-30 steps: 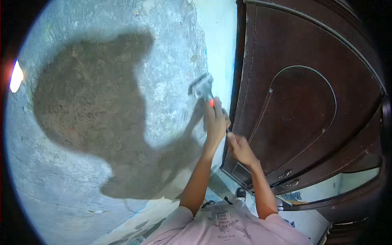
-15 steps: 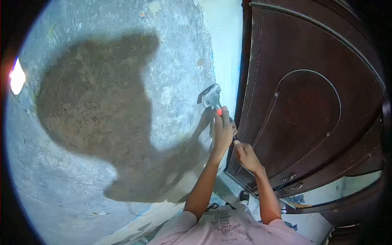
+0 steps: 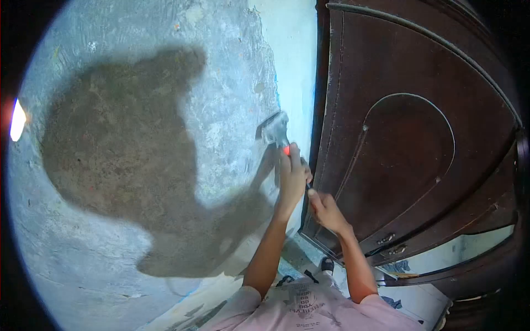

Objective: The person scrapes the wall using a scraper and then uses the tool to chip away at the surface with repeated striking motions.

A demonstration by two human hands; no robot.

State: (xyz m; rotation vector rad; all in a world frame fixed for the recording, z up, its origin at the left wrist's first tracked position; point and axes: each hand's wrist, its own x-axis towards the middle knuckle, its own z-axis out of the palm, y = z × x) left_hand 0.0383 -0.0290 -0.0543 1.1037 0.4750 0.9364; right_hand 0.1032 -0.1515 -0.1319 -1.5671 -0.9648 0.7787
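Observation:
A long-handled scraper with a wide grey head, a red-orange collar and a dark handle is in both my hands. Its head lies at the wall, near the border between rough grey plaster and a smooth pale strip. My left hand wraps round the upper handle just below the collar. Lower down, my right hand grips the handle's end, its thumb along the top. The fingers of both hands are closed, and most of the handle is hidden by them.
A dark brown wooden wardrobe with carved panels stands close on the right, beside my right hand. A bright lamp shines at the far left. My shadow covers much of the wall. Below is a pale tiled floor with a shod foot.
The view has shifted slightly, so scraper, hands, wall and wardrobe all sit a little further left. Both hands keep their hold on the scraper, and its head stays near the plaster border.

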